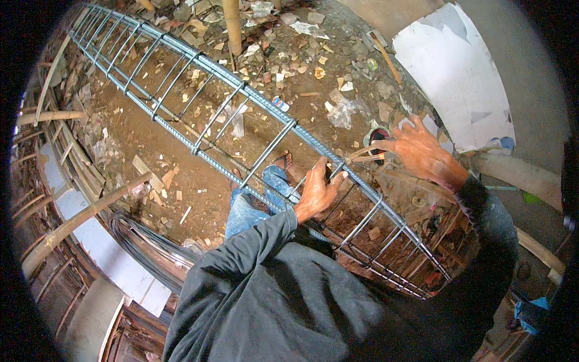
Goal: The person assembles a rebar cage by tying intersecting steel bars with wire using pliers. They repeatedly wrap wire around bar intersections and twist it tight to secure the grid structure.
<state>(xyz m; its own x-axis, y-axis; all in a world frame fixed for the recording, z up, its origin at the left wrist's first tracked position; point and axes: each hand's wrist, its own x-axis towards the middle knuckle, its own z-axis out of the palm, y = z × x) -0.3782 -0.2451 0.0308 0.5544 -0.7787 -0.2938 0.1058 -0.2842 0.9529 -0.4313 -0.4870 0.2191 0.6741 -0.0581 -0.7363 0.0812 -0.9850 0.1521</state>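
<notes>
A long steel rebar cage (pixel 199 145) runs diagonally from the far left to the near right, its bars joined by square stirrups tied with dark wire. My left hand (pixel 316 193) is closed at the cage, its fingers and thumb around a stirrup close to the upper bar. To the right, beyond that bar, my right hand (pixel 422 154) pinches thin, slightly blurred tie wire (pixel 365 155). The strands stretch from a joint on the upper bar to its fingertips. What my left palm covers is hidden.
Broken tile and scraps litter the dirt floor (pixel 199 199). A bamboo post (pixel 232 27) stands at the back. A white sheet (pixel 455 72) lies at the right. Bamboo poles (pixel 90 220) and bundled dark rods (pixel 142 244) lie left. A round dark-and-red object (pixel 378 137) sits near my right hand.
</notes>
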